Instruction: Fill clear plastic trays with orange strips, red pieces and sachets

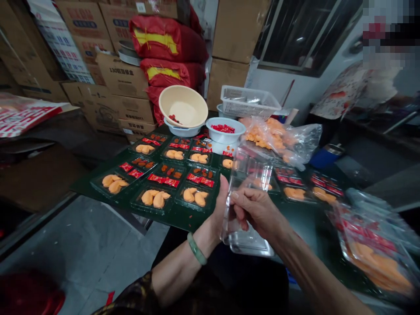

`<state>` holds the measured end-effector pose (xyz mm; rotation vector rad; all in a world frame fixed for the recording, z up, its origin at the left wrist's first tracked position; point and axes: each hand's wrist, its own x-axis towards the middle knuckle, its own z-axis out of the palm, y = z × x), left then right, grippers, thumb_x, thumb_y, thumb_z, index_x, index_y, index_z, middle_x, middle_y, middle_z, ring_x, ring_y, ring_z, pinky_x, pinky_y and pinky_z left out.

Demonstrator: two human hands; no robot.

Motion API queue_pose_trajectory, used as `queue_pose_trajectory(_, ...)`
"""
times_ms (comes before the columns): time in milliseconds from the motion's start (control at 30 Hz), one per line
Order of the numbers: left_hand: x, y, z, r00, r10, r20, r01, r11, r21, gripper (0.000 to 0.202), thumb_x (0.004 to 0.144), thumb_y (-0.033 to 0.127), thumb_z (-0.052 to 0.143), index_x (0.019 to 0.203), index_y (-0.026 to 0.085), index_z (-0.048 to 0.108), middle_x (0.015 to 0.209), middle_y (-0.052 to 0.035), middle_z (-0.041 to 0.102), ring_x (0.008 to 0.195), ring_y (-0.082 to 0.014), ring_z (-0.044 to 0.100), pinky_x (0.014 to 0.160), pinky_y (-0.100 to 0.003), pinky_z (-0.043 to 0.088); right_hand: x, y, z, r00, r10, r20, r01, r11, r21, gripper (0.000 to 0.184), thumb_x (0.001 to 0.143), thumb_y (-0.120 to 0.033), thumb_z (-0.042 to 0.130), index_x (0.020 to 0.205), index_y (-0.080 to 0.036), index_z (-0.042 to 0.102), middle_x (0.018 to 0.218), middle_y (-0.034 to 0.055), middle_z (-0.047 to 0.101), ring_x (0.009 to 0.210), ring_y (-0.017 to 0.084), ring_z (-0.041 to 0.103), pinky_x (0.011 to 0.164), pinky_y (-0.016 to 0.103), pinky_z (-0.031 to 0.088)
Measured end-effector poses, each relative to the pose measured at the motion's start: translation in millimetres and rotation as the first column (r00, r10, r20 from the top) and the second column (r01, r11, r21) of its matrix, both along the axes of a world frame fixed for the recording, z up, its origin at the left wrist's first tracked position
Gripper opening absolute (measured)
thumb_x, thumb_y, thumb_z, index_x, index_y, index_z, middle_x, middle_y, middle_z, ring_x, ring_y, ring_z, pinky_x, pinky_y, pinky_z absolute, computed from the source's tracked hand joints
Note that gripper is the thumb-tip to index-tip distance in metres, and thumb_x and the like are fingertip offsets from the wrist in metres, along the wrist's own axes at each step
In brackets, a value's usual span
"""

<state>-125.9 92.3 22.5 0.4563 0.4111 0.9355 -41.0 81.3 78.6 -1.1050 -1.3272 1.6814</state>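
My left hand (219, 210), with a green bangle on the wrist, supports the left side of a clear plastic tray (251, 168) held upright above the table's front edge. My right hand (257, 208) has its thumb and fingers pinched on the same clear plastic. Another clear piece (251, 245) shows below the hands; whether it is a separate tray I cannot tell. Just left of my hands lies a filled tray (196, 192) with orange fortune-cookie-shaped pieces, red packets and small reddish-brown pieces. More filled trays (155, 192) stand in rows on the dark green table.
At the back are a tilted cream basin (183, 105), a pale blue bowl (226, 127) of red packets, a white basket (251, 100) and a plastic bag (272, 135) of orange pieces. Stacked packed trays (377, 258) sit at right. A person (341, 94) stands at the back right.
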Motion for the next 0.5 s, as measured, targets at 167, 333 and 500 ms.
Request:
queue_pose_trajectory(167, -0.8, 0.4, -9.1, 0.999, -0.041, 0.029, 0.041, 0.999, 0.003, 0.1, 0.062, 0.086, 0.017, 0.097, 0.007, 0.067, 0.031, -0.0017, 0.043, 0.031, -0.0148, 0.045, 0.039, -0.025, 0.039, 0.2, 1.4, 2.3, 1.0, 0.005, -0.03, -0.007, 0.996, -0.088, 0.037, 0.058, -0.049, 0.069, 0.054, -0.016, 0.052, 0.036, -0.006, 0.048, 0.026, 0.006, 0.041, 0.027, 0.016, 0.03)
queue_pose_trajectory(333, 1.6, 2.0, -13.9, 1.0, -0.002, 0.005, 0.002, 0.999, -0.045, 0.095, 0.063, 0.085, 0.017, 0.077, 0.006, 0.069, 0.032, -0.0037, 0.044, 0.033, -0.0138, 0.046, 0.04, -0.025, 0.04, 6.4, 4.6, -0.2, 0.998, 0.042, -0.057, -0.05, 0.989, -0.139, 0.035, 0.061, -0.046, 0.069, 0.06, -0.015, 0.054, 0.039, -0.0059, 0.05, 0.026, 0.006, 0.042, 0.028, 0.015, 0.03)
queue_pose_trajectory(500, 5.2, 5.9, -14.2, 0.998, -0.059, 0.021, 0.06, 0.997, -0.044, 0.097, 0.061, 0.087, 0.013, 0.07, 0.007, 0.067, 0.032, -0.0045, 0.044, 0.033, -0.0148, 0.047, 0.039, -0.025, 0.039, 13.6, 9.7, -6.4, 0.995, 0.076, -0.07, -0.085, 0.987, -0.134, 0.033, 0.065, -0.045, 0.067, 0.062, -0.015, 0.054, 0.041, -0.0058, 0.051, 0.027, 0.005, 0.042, 0.028, 0.015, 0.03)
